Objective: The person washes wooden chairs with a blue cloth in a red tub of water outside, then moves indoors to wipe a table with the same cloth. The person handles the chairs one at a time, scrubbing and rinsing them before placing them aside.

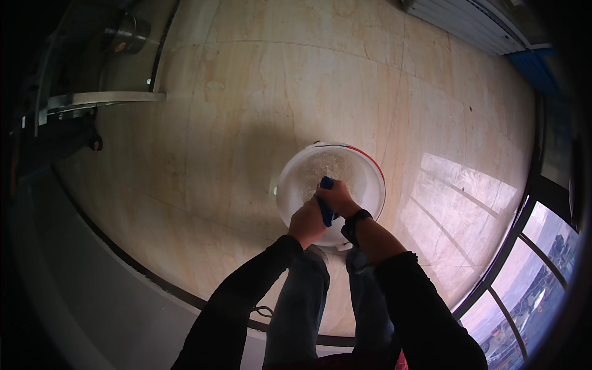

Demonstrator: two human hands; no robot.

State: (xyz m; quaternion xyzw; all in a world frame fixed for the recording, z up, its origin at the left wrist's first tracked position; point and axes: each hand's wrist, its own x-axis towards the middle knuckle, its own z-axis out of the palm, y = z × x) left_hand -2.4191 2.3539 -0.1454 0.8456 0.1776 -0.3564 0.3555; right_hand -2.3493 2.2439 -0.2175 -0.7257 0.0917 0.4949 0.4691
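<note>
A blue cloth is bunched between my two hands above a white plastic bucket. My left hand grips its lower part, and my right hand is closed around the upper part, with an end poking out above the fingers. Inside the bucket, cloudy water shows bubbles or ripples beyond my hands. Along the bucket's far right rim runs a red strip. On my right wrist sits a black watch. My hands hide part of the bucket's inside.
The bucket stands on a beige marble-look tile floor, just before my feet. A grey wall with dark skirting curves along the left. Glass panes stand at right. A metal pot and a metal-edged frame are upper left; a white cabinet is upper right.
</note>
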